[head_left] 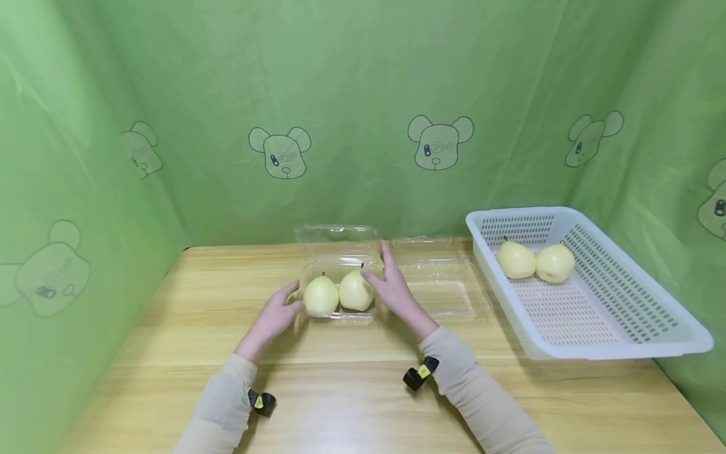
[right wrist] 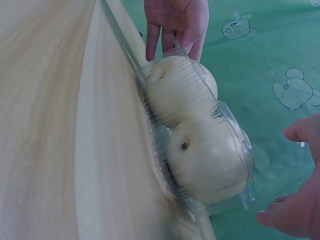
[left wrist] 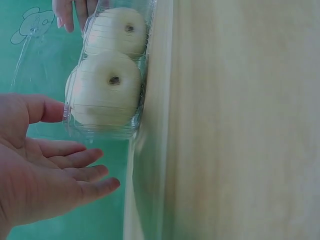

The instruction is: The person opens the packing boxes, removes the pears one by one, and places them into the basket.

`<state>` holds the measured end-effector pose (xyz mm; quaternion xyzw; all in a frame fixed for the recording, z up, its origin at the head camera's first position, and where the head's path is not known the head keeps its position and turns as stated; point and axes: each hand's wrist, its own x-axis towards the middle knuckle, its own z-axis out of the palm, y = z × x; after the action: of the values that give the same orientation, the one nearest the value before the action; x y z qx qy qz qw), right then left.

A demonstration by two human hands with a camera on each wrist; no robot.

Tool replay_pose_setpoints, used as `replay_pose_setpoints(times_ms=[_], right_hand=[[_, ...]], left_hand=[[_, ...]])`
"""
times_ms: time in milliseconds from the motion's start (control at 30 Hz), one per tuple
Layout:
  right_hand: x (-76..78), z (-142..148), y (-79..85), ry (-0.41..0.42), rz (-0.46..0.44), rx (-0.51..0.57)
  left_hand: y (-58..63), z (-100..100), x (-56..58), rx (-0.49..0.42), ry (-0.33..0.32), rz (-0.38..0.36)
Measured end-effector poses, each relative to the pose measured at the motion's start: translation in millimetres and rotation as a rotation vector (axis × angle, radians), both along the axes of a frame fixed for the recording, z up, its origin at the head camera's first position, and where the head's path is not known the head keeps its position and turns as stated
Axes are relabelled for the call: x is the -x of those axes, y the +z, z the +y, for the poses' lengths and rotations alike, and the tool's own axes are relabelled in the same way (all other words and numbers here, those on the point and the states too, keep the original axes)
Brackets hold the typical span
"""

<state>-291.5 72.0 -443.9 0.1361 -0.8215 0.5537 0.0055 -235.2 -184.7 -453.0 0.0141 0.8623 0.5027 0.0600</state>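
Observation:
A clear plastic clamshell box (head_left: 350, 317) stands on the table with its lid (head_left: 337, 234) raised at the back. Two pale yellow pears, the left pear (head_left: 321, 295) and the right pear (head_left: 356, 291), sit side by side in it. At the box's left end is my left hand (head_left: 276, 313); in the left wrist view its thumb (left wrist: 47, 110) is right at the rim and the other fingers spread loosely below. My right hand (head_left: 394, 289) reaches over the right end, thumb near the right pear, fingers extended toward the lid. Neither hand grips anything.
A second clear box (head_left: 448, 299) lies open to the right. Beyond it, a white perforated basket (head_left: 629, 352) holds two more pears (head_left: 516, 260) at the table's right side. Green curtains (head_left: 363, 82) enclose the wooden table (head_left: 329, 403) at the back and sides.

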Motion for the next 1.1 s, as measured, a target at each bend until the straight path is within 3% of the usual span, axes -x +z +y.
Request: replay_pose_setpoints(times_ms=[200,467,867,1100], right_hand=[[1.1,-1.8,1.4,-0.006,-0.018,0.004],[6.7,-4.5,3.5,-0.011,-0.064,0.045],[11.4,-9.7,10.1,-0.041,-0.136,0.099],[13.9,-10.3,10.2,-0.058,-0.159,0.109]], left_hand=[[3.4,6.1,-3.5,0.031,0.034,-0.016],[3.2,11.4,-3.8,0.149,0.068,-0.002],[8.7,16.7,0.6,0.454,0.107,0.102],[6.5,17.2,7.5,0.585,0.040,0.117]])
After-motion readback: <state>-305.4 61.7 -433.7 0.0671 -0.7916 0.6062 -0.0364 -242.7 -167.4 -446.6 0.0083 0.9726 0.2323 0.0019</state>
